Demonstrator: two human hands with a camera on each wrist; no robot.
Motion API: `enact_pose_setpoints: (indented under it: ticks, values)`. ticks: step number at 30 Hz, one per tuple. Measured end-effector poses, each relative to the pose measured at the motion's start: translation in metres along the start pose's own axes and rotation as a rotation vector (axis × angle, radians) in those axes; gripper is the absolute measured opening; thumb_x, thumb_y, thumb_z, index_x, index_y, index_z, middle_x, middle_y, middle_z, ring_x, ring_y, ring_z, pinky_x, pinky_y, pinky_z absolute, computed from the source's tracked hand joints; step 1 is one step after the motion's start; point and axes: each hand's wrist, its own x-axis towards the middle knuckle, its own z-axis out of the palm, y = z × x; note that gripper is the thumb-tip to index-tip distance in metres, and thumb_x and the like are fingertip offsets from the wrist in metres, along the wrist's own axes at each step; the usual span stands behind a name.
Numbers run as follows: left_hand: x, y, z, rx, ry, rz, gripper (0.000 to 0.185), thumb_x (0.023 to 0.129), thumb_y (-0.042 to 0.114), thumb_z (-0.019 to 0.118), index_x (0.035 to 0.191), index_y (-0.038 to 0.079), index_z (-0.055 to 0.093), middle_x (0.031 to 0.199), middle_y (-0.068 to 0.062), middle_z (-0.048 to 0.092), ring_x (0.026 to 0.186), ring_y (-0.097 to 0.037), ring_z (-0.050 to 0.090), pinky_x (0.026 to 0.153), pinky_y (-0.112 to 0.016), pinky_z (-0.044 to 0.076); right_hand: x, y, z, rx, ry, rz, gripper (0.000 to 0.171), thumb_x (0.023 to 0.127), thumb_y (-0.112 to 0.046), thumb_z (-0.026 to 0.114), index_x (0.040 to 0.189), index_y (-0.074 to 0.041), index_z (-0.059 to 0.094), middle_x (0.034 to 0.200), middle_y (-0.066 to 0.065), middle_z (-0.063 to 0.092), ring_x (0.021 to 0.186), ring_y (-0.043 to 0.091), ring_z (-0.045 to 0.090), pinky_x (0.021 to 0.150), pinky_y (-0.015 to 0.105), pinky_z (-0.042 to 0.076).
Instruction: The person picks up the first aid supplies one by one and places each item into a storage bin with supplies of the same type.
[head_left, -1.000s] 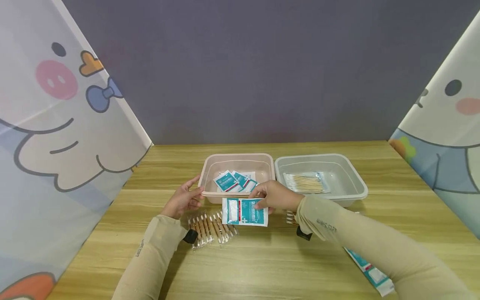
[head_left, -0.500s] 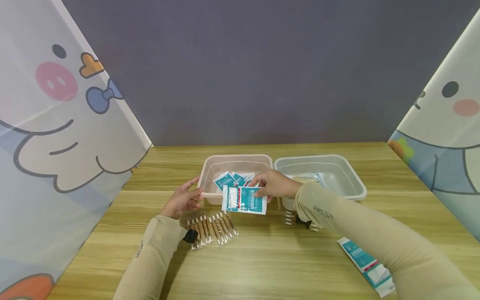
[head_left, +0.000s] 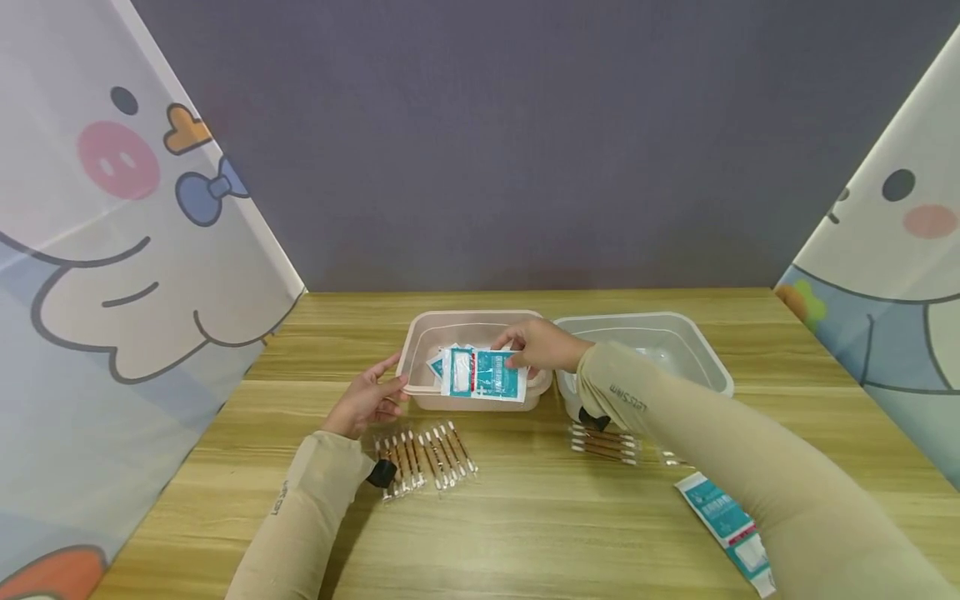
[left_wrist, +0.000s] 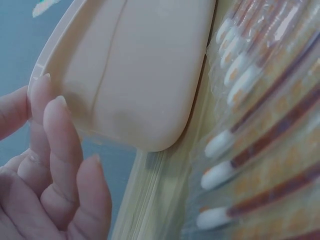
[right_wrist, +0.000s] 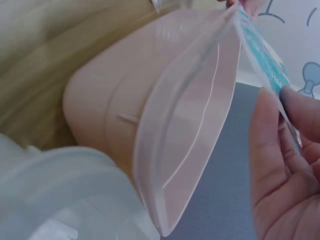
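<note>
My right hand (head_left: 542,346) pinches a teal-and-white sachet (head_left: 483,375) by its right edge and holds it over the front rim of the pink tub (head_left: 420,343). The right wrist view shows the sachet (right_wrist: 260,52) edge-on above the tub's corner (right_wrist: 165,140). More teal sachets (head_left: 437,365) lie inside the tub, mostly hidden behind the held one. My left hand (head_left: 367,398) rests with straight fingers (left_wrist: 62,135) against the tub's left front corner (left_wrist: 135,75). A clear pack of cotton swabs (head_left: 423,457) lies on the table just below that hand.
A grey tub (head_left: 690,354) stands right of the pink one, partly hidden by my right sleeve. A second swab pack (head_left: 603,443) lies in front of it. Another teal sachet (head_left: 727,521) lies near the table's front right. Cartoon-printed panels flank the wooden table (head_left: 525,533).
My right hand has lifted the sachet from the table in front of the pink tub up and back to the tub's front rim. The left hand has stayed at the tub's corner.
</note>
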Motion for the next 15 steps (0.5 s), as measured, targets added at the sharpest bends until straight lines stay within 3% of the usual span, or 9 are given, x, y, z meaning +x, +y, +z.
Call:
enact_pose_setpoints:
  ticks: [6,11,15]
  values:
    - [0.000,0.000,0.001,0.002,-0.007,0.011,0.061,0.100,0.014,0.052,0.154,0.015,0.021,0.068,0.002,0.064,0.048,-0.005,0.056,0.051,-0.021,0.050,0.016,0.001,0.000,0.004,0.009,0.032,0.022,0.091,0.002,0.062,0.112,0.001,0.066,0.081,0.008,0.061,0.053,0.010,0.051,0.053,0.027,0.053]
    - [-0.001,-0.002,0.000,0.007,0.005,0.012,0.062,0.100,0.015,0.053,0.153,0.015,0.022,0.069,0.001,0.064,0.048,-0.006,0.056,0.051,-0.022,0.050,0.026,0.004,-0.003,0.016,0.014,0.049,0.023,0.092,0.001,0.060,0.114,0.001,0.066,0.088,0.011,0.061,0.060,0.012,0.052,0.063,0.038,0.056]
    - [-0.001,-0.002,0.001,0.003,0.010,0.012,0.061,0.100,0.015,0.053,0.153,0.016,0.023,0.068,0.001,0.064,0.046,-0.005,0.055,0.049,-0.021,0.049,0.036,0.006,-0.006,0.024,0.028,0.065,0.023,0.093,0.001,0.059,0.115,0.001,0.065,0.096,0.014,0.064,0.059,0.012,0.052,0.061,0.032,0.055]
